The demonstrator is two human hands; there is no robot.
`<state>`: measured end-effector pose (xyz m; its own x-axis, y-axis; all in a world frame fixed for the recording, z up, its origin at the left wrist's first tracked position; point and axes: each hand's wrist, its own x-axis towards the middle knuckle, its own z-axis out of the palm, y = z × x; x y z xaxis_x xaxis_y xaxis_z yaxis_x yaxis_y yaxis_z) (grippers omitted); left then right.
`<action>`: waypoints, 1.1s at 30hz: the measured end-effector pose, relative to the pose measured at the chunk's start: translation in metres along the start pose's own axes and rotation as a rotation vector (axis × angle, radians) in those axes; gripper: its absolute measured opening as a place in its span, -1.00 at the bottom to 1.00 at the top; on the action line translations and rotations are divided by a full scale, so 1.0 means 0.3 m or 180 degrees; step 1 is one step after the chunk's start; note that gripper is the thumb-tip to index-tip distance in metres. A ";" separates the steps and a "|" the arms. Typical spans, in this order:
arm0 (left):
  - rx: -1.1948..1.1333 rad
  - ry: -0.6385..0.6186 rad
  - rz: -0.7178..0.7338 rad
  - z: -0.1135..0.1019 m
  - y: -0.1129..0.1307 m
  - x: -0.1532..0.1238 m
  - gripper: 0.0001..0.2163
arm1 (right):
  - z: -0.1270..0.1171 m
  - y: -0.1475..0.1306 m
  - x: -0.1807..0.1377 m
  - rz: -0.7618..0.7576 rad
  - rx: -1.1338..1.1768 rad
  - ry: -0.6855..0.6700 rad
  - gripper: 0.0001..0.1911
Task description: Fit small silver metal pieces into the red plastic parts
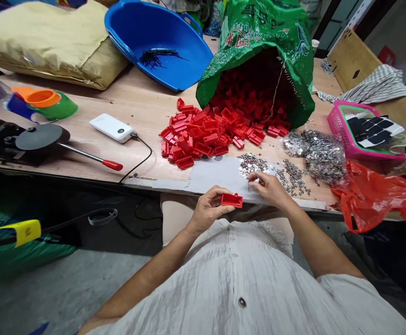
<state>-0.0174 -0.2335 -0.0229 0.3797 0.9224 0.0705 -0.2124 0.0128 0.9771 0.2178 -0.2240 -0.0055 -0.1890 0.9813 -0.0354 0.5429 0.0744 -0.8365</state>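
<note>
My left hand grips a red plastic box-like part by its left end, its open side facing me, just over the table's front edge. Small metal bits show inside the part's right end. To the right, my right hand has thumb and forefinger pinched together, apart from the red part; what sits between the fingertips is too small to make out. Just beyond that hand lies a pile of small silvery metal pieces, with a second scatter of metal pieces to its right.
A heap of red parts spills from a green sack. Around it are a blue basin, a white power bank with a cable, a lever tool, bagged metal pieces, a pink basket and a red plastic bag.
</note>
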 end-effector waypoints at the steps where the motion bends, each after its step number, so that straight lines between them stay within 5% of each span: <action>1: -0.0210 0.0025 -0.0183 -0.003 -0.001 0.001 -0.71 | -0.009 0.010 0.027 -0.0097 -0.0531 0.0224 -0.87; 6: -0.0761 0.0148 -0.0720 -0.010 -0.004 -0.003 -0.69 | -0.005 0.042 0.114 -0.0294 -0.1830 0.0227 -0.84; 14: -0.1094 0.0160 -0.0983 -0.003 0.012 0.009 -0.66 | 0.006 0.063 0.150 -0.0288 -0.1826 0.0102 -0.90; 19: -0.1311 0.0217 -0.1098 0.007 0.033 0.025 -0.55 | -0.008 0.036 0.132 -0.0282 -0.1230 0.0239 -0.90; 27: -0.1201 0.0351 -0.0928 0.027 0.018 0.049 -0.48 | 0.017 -0.057 0.053 0.0110 0.0867 0.0088 -0.80; 33: 0.0052 0.0561 0.0072 0.059 -0.006 0.041 -0.61 | 0.060 -0.082 0.009 0.0307 0.1377 0.0242 -0.74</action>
<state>0.0036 -0.2291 -0.0204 0.2109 0.9758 0.0577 -0.2040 -0.0138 0.9789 0.1890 -0.2263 0.0052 -0.0849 0.9916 -0.0977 0.1601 -0.0833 -0.9836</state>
